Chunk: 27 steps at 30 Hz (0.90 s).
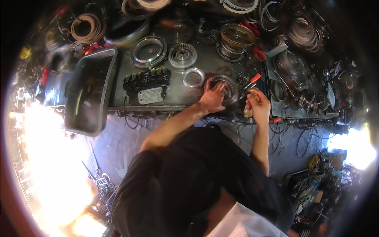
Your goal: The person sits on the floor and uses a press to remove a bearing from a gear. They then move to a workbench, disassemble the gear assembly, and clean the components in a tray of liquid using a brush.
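My left hand [213, 98] grips a round metal drum [230, 89] near the bench's front edge, its fingers spread over the top and rim. Just right of it, my right hand [259, 104] is closed around a tool with a yellowish, see-through handle [248, 111]. The handle pokes out below the fingers; its working end cannot be made out. Beyond that hand lies a red-handled tool [255, 78]. A smooth metal ring [194, 78] rests left of the drum. Farther left sits a dark valve body [147, 85] with a pale label plate.
A grey plastic tub [112, 75] overhangs the bench edge at left. Behind are a large metal ring [148, 52], a toothed drum [182, 55] and stacked gear parts [235, 41]. More rings [304, 35] crowd the right side. Cables hang below the bench.
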### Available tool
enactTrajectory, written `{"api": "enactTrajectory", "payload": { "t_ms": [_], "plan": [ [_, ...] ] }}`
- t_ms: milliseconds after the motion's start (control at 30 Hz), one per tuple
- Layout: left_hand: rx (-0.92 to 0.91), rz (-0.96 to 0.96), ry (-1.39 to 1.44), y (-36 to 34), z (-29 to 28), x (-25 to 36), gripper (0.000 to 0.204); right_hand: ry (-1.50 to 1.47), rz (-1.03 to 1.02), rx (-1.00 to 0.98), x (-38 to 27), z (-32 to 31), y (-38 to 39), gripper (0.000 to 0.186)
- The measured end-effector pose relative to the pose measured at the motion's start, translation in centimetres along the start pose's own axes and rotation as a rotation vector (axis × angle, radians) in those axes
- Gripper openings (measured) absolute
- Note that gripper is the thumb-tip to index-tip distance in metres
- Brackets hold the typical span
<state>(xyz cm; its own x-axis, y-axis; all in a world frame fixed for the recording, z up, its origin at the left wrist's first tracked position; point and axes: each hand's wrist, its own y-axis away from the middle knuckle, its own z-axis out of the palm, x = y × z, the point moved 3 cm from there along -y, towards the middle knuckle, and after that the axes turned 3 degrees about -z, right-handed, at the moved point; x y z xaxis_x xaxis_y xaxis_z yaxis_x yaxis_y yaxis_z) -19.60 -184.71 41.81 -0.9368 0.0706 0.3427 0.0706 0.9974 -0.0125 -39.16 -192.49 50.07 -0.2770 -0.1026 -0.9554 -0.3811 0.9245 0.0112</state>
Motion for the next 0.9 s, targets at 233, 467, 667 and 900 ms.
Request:
{"api": "enactTrajectory", "payload": {
  "t_ms": [233,467,667,900],
  "plan": [
    [0.184,0.127,-0.124,0.4,0.5,-0.6,0.108,0.267,-0.446,-0.097,-3.1,9.7,-5.2,0.031],
    [0.064,0.054,0.007,4.0,-1.1,-2.2,0.110,0.810,-0.901,-0.494,-3.5,27.5,-11.1,0.041],
    [0.033,0.072,-0.014,3.4,-2.2,-1.3,0.103,0.958,-0.728,-0.501,-1.9,30.9,-12.4,0.050],
    [0.352,0.067,0.278,6.6,-2.3,-3.0,0.084,1.069,-0.886,-0.568,-0.8,31.7,-13.8,0.049]
  ]
}}
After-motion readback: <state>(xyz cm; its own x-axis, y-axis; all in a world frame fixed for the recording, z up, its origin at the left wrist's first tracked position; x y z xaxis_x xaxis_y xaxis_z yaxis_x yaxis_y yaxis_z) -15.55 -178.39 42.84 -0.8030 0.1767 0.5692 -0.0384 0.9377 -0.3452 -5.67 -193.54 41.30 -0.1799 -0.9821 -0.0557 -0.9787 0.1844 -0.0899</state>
